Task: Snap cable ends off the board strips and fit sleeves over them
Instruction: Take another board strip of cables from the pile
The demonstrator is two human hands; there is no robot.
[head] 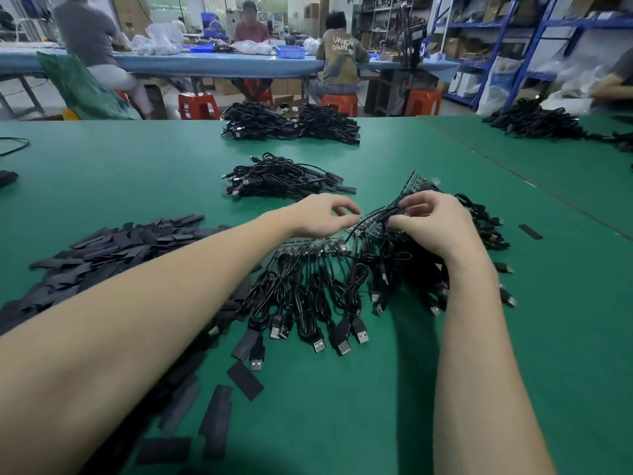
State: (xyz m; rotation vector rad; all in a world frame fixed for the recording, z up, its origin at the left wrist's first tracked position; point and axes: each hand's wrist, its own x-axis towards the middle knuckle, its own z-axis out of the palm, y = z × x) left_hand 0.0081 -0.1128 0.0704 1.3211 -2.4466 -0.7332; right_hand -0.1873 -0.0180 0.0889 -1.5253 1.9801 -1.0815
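Observation:
Two dark board strips lie on the green table (137,173), each with black USB cables soldered along it. One strip (313,246) lies flat, its cables fanned toward me. A second strip (412,185) is tilted up at the right. My right hand (433,222) pinches a black cable end at that tilted strip. My left hand (323,216) hovers just left of it with fingers curled, its fingertips at the strip's lower edge; whether they hold it is unclear. A heap of flat black sleeves (102,255) spreads along the left.
A pile of sleeved cables (284,180) lies beyond my hands, a bigger pile (291,123) at the far edge, another (537,121) at the right. Loose sleeves (245,375) lie near the front. Several people sit at a blue bench behind.

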